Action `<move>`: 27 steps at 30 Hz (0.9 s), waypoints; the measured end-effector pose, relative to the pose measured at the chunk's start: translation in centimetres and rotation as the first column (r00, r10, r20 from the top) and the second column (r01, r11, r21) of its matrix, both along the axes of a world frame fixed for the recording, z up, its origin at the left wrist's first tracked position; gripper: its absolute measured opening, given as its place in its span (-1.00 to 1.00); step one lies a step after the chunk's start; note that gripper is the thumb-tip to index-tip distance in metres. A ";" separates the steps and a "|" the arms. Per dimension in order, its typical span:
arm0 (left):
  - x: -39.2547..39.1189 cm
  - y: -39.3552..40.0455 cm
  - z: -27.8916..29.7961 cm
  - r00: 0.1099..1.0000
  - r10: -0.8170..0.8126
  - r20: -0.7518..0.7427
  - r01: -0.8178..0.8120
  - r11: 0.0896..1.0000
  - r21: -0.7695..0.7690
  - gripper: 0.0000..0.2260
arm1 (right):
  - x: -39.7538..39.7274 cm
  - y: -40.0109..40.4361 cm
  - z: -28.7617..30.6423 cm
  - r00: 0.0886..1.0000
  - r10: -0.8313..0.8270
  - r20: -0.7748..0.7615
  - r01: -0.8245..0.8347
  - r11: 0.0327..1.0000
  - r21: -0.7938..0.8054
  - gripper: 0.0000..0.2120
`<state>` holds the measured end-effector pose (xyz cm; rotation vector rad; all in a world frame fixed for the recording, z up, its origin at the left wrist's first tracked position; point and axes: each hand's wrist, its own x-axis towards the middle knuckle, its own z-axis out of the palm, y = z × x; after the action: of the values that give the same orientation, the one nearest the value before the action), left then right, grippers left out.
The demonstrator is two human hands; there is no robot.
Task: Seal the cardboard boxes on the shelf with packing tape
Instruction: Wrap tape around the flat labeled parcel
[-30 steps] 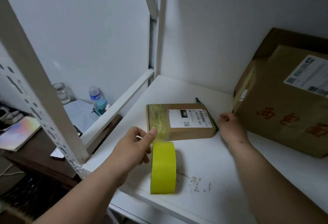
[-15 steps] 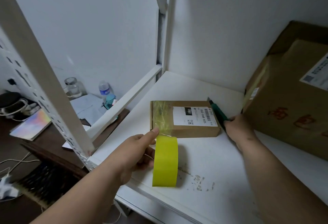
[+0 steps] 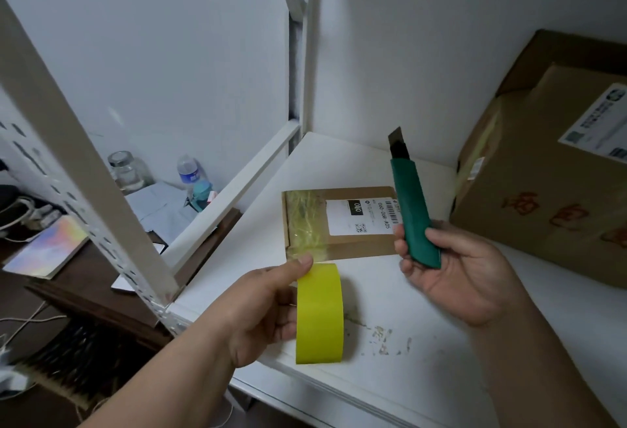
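Note:
A small flat cardboard box [image 3: 359, 247] with a white label lies on the white shelf [image 3: 441, 353]. A strip of clear yellowish tape covers the box's left end and runs down to the yellow tape roll [image 3: 319, 314]. My left hand [image 3: 261, 312] grips the roll on edge just in front of the box, thumb pressed on the tape at the top. My right hand [image 3: 454, 268] holds a green utility knife [image 3: 412, 217] upright over the box's right end, blade out and pointing up. A large cardboard box [image 3: 549, 173] stands at the right.
A perforated white shelf post [image 3: 68, 169] rises at the left, with a crossbar [image 3: 234, 186] along the shelf's left side. Below it, a dark desk [image 3: 101, 295] carries a glass jar, a water bottle, papers and a colourful notebook. The shelf surface is scuffed near the front.
My right hand has picked up the green knife from beside the small box and raised it, blade up, in front of the box. The left hand stays on the tape roll.

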<state>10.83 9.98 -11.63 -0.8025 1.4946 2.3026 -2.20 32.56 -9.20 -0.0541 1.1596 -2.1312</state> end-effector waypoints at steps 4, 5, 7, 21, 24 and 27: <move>0.4 0.3 -0.1 0.999 0.023 -0.035 -0.020 0.996 0.093 -0.46 | 1.1 -1.3 0.7 0.995 0.035 -0.097 -0.025 0.994 0.104 -0.57; 0.5 0.4 0.0 0.998 0.030 -0.048 -0.025 0.993 0.112 -0.50 | 1.1 -1.5 1.0 0.992 0.033 -0.118 -0.017 0.990 0.137 -0.59; 0.7 0.7 0.2 0.996 0.050 -0.068 -0.040 0.989 0.143 -0.60 | 1.1 -1.8 1.5 0.981 0.044 -0.187 -0.007 0.981 0.194 -0.71; 1.3 1.1 -0.4 0.992 0.105 -0.071 -0.097 0.989 0.115 -0.24 | 1.0 -2.7 4.3 0.247 0.760 -0.601 0.518 0.421 0.745 -0.71; 1.3 1.2 -0.5 0.992 0.104 -0.076 -0.097 0.991 0.095 -0.24 | 1.2 -3.5 4.9 0.044 0.865 -0.499 0.687 0.336 0.644 -0.74; 1.3 1.3 -0.6 0.992 0.101 -0.077 -0.096 0.993 0.067 -0.28 | 1.4 -4.1 5.3 -0.044 0.898 -0.439 0.763 0.313 0.565 -0.78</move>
<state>12.15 11.26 -12.25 -0.7915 1.4364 2.4691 -0.85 28.48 -3.89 -1.4642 3.0114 -0.0191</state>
